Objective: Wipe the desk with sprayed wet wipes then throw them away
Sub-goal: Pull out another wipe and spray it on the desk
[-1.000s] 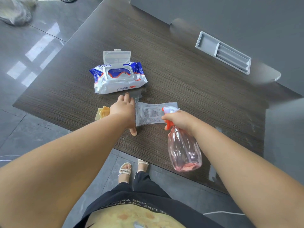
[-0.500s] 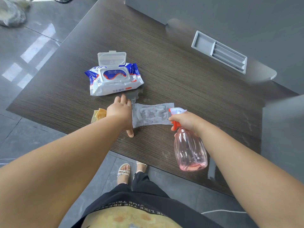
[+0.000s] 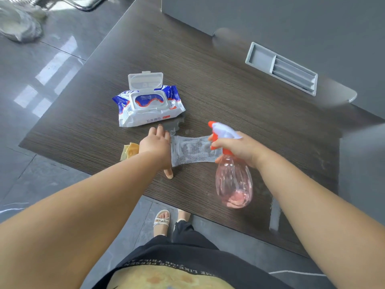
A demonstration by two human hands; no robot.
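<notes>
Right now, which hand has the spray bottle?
The right hand grips the pink spray bottle by its neck; the left hand only presses the edge of the wet wipe onto the desk.

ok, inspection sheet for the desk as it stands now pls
Surface: dark wood-grain desk; wet patch beside the pack.
Job's things: wet wipe flat on desk; wipes pack, lid open; pink spray bottle, tilted.
Clutter: yellow cloth at near edge; grey tray far right.
Hands: left hand presses the wipe's left end; right hand grips the bottle.
Cables: thin white line on floor, cannot tell.
Surroundings: tiled floor; plastic bag far left.
</notes>
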